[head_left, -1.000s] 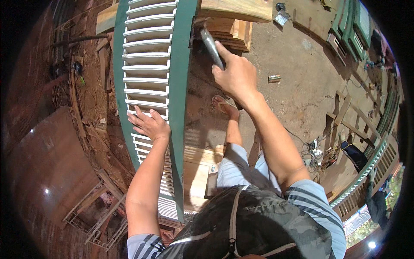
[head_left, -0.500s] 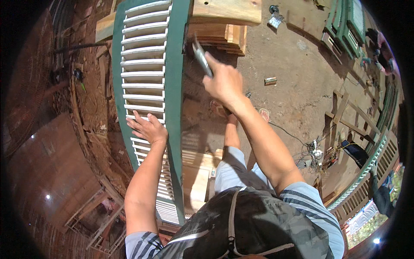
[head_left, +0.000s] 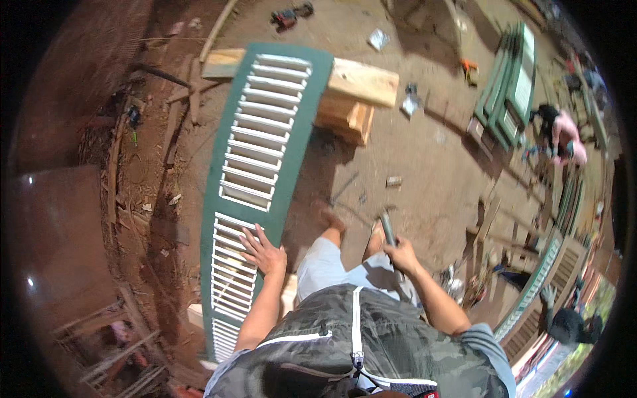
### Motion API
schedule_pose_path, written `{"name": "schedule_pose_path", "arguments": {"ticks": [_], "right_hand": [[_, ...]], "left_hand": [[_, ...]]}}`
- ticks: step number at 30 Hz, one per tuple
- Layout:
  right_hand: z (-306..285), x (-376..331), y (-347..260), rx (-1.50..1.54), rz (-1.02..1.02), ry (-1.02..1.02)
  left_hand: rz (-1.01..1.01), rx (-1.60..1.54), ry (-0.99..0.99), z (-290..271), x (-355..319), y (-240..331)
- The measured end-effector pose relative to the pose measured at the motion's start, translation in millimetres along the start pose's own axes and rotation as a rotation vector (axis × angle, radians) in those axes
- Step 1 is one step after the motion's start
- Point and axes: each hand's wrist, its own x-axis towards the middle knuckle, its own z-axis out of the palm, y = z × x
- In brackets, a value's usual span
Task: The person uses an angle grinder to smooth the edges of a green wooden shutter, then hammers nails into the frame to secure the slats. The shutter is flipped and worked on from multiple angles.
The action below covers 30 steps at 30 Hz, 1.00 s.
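A long green shutter (head_left: 292, 149) with white louvre slats stretches away from me on the left, propped on timber. My left hand (head_left: 264, 252) lies on its right side with fingers spread, over the slats and the green frame just nearer than the crossbar. Over by my right knee, my right hand (head_left: 402, 256) is wrapped round the handle of a hammer (head_left: 387, 225). The hammer's head points away from me and is apart from the shutter.
Stacked timber (head_left: 348, 119) and a pale plank (head_left: 365, 81) support the shutter's far end. More green shutters (head_left: 507, 93) stand at the far right, near a person in pink (head_left: 565, 138). A gloved hand (head_left: 548, 296) touches another shutter at right. A power tool (head_left: 288, 18) lies beyond.
My right hand has drawn the hammer back from beside the shutter's far part toward my right knee. My left hand has shifted nearer along the shutter. The view now takes in its far end.
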Motion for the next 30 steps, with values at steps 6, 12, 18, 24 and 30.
{"name": "schedule_pose_path", "arguments": {"ticks": [6, 12, 18, 24, 30], "right_hand": [[-65, -18, 50, -0.026, 0.032, 0.176], [-93, -28, 31, 0.098, -0.026, 0.146], [-74, -71, -75, 0.397, -0.444, 0.051], [-45, -41, -244, 0.083, -0.513, -0.012], [5, 10, -417, 0.001, -0.852, -0.151]], "left_hand": [[0.042, -0.122, -0.047, 13, 7, 14], [0.061, -0.262, -0.15, -44, -7, -12], [0.334, -0.61, -0.289, -176, 37, -108], [0.104, -0.782, -0.188, -214, 98, -178], [0.0, -0.466, -0.107, -248, 74, -129]]}}
